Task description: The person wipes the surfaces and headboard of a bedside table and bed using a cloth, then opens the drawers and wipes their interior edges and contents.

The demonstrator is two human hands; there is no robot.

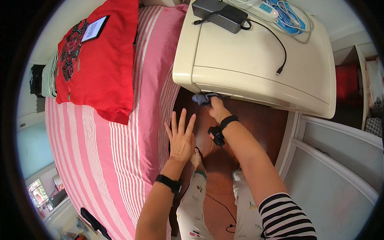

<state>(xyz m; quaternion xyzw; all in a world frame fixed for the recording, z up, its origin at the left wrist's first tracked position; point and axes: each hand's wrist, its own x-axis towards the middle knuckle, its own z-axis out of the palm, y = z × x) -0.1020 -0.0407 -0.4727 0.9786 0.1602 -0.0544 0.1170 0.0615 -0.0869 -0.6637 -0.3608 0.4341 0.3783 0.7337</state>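
Note:
My right hand [218, 109] grips a small blue-grey cloth [203, 98] and presses it against the front lower edge of a cream bedside cabinet [240, 56]. A black band and a small black device sit on that wrist. My left hand [181, 136] is flat with its fingers spread, resting at the edge of the bed with a pink-and-white striped sheet [120, 160]. It holds nothing. A black band circles the left wrist too. My legs in patterned trousers and one bare foot [196, 158] show below, on the dark wooden floor [256, 124].
A black power adapter [220, 14] with its cable and a white power strip [266, 10] lie on the cabinet top. A red shirt [100, 56] with a card on it lies on the bed. White door panels [336, 160] stand at the right. A thin black cable lies on the floor.

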